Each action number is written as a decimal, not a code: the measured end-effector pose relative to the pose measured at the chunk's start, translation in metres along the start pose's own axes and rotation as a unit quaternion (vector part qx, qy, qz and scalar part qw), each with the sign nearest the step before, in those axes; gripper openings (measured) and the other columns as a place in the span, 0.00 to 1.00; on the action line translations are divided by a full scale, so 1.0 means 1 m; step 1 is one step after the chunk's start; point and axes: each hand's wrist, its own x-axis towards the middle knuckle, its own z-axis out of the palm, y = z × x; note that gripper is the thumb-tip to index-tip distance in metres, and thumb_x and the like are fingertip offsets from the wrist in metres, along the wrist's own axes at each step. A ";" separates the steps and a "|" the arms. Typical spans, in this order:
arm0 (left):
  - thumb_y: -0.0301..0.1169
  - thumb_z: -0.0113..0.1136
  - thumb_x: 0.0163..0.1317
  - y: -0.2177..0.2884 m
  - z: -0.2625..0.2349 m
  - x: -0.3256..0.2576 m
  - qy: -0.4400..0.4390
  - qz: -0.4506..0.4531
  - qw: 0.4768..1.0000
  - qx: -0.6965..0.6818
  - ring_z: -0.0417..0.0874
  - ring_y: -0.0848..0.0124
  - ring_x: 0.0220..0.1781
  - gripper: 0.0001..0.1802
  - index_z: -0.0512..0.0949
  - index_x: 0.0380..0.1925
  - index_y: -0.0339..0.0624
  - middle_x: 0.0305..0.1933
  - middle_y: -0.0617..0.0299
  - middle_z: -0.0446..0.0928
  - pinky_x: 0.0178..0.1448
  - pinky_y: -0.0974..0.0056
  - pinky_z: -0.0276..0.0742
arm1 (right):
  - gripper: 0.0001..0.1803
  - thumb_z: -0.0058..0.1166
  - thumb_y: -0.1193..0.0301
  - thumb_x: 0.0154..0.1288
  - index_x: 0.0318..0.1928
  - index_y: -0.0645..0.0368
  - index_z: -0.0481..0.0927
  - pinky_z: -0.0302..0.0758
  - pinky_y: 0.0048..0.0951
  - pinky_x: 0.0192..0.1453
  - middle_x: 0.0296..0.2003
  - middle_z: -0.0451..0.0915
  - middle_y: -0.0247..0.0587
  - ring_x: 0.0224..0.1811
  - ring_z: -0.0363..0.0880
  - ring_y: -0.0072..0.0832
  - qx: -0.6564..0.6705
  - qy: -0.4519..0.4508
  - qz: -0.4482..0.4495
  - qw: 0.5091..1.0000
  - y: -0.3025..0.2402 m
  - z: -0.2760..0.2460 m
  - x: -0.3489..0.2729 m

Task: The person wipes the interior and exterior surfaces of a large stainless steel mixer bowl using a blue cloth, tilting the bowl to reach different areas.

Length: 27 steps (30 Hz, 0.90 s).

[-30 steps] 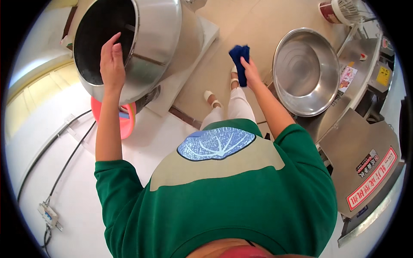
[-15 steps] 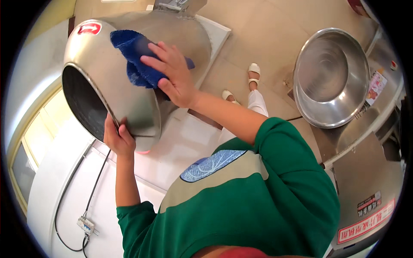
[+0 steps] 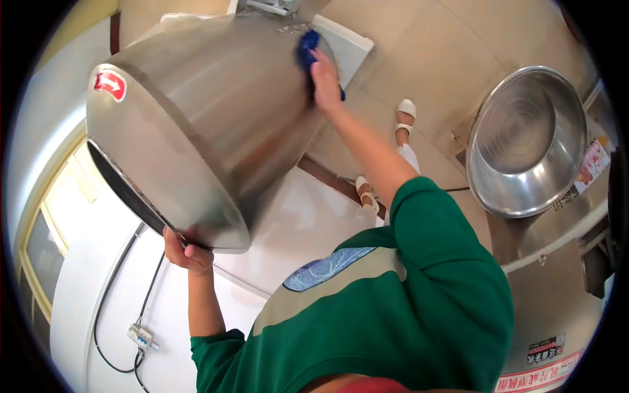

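Now the right hand (image 3: 325, 77) with the blue cloth (image 3: 306, 49) sits higher up the steel drum (image 3: 203, 124), near its narrow far end, where half a second ago it pressed mid-wall. The left hand (image 3: 187, 249) grips the drum's lower rim as before, fingers curled on the edge. The drum's long axis runs from upper right to lower left, open mouth facing lower left. The right hand lies flat on the cloth, well apart from the left. A steel bowl (image 3: 527, 141) rests on the counter to the right.
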 end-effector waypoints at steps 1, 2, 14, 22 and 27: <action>0.55 0.34 0.72 0.002 -0.001 -0.006 0.011 -0.016 1.000 0.000 0.78 0.57 0.29 0.35 0.73 0.36 0.28 0.30 0.50 0.76 0.31 0.61 0.72 | 0.23 0.36 0.59 0.75 0.57 0.60 0.75 0.57 0.41 0.70 0.60 0.71 0.50 0.65 0.65 0.46 -0.001 -0.024 -0.042 0.999 -0.048 0.004 -0.010; 0.55 0.34 0.72 0.001 0.000 -0.006 0.024 -0.026 0.999 -0.001 0.79 0.56 0.30 0.35 0.73 0.38 0.27 0.31 0.49 0.77 0.33 0.61 0.73 | 0.21 0.37 0.59 0.74 0.58 0.55 0.75 0.55 0.43 0.70 0.61 0.71 0.47 0.66 0.63 0.44 0.015 -0.050 -0.083 0.995 -0.086 0.008 -0.018; 0.67 0.35 0.66 -0.012 -0.011 -0.030 0.019 -0.093 0.995 -0.029 0.76 0.65 0.41 0.43 0.74 0.43 0.29 0.40 0.53 0.77 0.46 0.65 0.71 | 0.18 0.45 0.62 0.71 0.55 0.54 0.79 0.63 0.40 0.64 0.55 0.76 0.48 0.59 0.70 0.45 -0.149 0.033 -0.020 0.988 0.065 -0.019 0.023; 0.70 0.35 0.64 -0.013 -0.018 -0.042 0.055 -0.145 0.988 0.015 0.75 0.69 0.39 0.44 0.75 0.40 0.32 0.37 0.57 0.76 0.43 0.67 0.70 | 0.16 0.55 0.66 0.63 0.51 0.54 0.80 0.72 0.42 0.52 0.47 0.76 0.43 0.49 0.73 0.44 -0.350 -0.045 -0.070 0.933 0.048 -0.059 0.006; 0.70 0.38 0.63 -0.022 -0.019 -0.045 0.086 -0.150 0.985 0.011 0.74 0.70 0.39 0.43 0.73 0.39 0.32 0.36 0.57 0.75 0.43 0.66 0.71 | 0.13 0.53 0.70 0.57 0.44 0.50 0.82 0.73 0.38 0.40 0.43 0.78 0.31 0.43 0.74 0.37 -0.546 -0.102 -0.207 0.805 0.088 -0.049 0.091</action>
